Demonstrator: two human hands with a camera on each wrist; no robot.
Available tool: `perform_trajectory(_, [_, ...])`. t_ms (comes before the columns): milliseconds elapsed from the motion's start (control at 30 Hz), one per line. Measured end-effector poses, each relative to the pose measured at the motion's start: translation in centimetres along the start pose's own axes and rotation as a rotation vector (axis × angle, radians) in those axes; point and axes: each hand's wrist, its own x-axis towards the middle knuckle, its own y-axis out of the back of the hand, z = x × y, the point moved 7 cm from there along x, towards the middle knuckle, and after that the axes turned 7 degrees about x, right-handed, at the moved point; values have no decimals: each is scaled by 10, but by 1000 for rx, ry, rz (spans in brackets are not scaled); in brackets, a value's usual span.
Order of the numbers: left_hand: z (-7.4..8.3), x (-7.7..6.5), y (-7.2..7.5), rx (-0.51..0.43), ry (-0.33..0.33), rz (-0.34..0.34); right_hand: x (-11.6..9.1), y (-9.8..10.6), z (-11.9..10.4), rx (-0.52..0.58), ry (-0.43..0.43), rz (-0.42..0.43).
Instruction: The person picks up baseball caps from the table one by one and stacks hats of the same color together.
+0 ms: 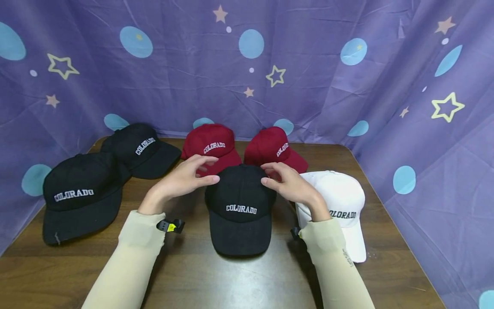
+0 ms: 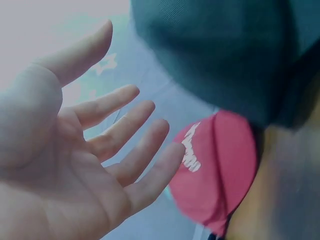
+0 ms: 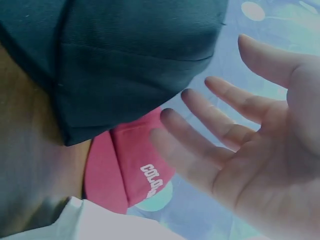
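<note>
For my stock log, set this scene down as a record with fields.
Left hand: fingers spread, holding nothing, beside the middle black cap
Right hand: holding nothing, at that cap's other side
At left: nearer black cap, farther black cap
At back: left red cap, right red cap
At right: white cap, partly hidden
Lettering: COLORADO, partly covered on the white one
Surface: wooden table
Backdrop: purple curtain

Nook with starry curtain (image 1: 308, 94), wooden table (image 1: 193, 274)

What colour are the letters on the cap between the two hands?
White letters, on a black cap. The head view shows them best.
</note>
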Motion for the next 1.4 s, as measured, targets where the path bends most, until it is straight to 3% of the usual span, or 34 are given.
perform_trajectory(167, [-10, -9, 29, -8, 71, 82, -3, 10, -10, 10, 51, 44])
perform_trajectory(433, [-17, -35, 73, 67, 93, 158, -6, 15, -23, -23, 119, 84])
perform_trajectory(567, [-35, -47, 98, 167, 148, 160, -7, 18, -30, -30, 154, 101])
perform_trajectory(800, [-76, -73, 156, 279, 278, 164, -8, 19, -40, -30, 201, 115])
perform_trajectory(900, [-101, -85, 176, 317, 337, 173, -8, 18, -43, -31, 214, 114])
perform_trajectory(967, [-129, -93, 187, 349, 387, 171, -8, 17, -44, -36, 216, 108])
perform_trajectory(1100, [-210, -109, 201, 406, 450, 176, -8, 15, -42, -47, 201, 96])
perform_trajectory(1200, [-263, -122, 201, 415, 462, 184, -8, 13, -42, -49, 196, 87])
perform_trajectory(1233, [-273, -126, 200, 425, 464, 187, -8, 13, -42, -49, 195, 84])
perform_trajectory(1300, [-280, -134, 197, 419, 487, 168, -8, 11, -42, -51, 197, 76])
perform_trajectory(1400, [-267, -144, 193, 402, 535, 110, -7, 8, -42, -58, 197, 69])
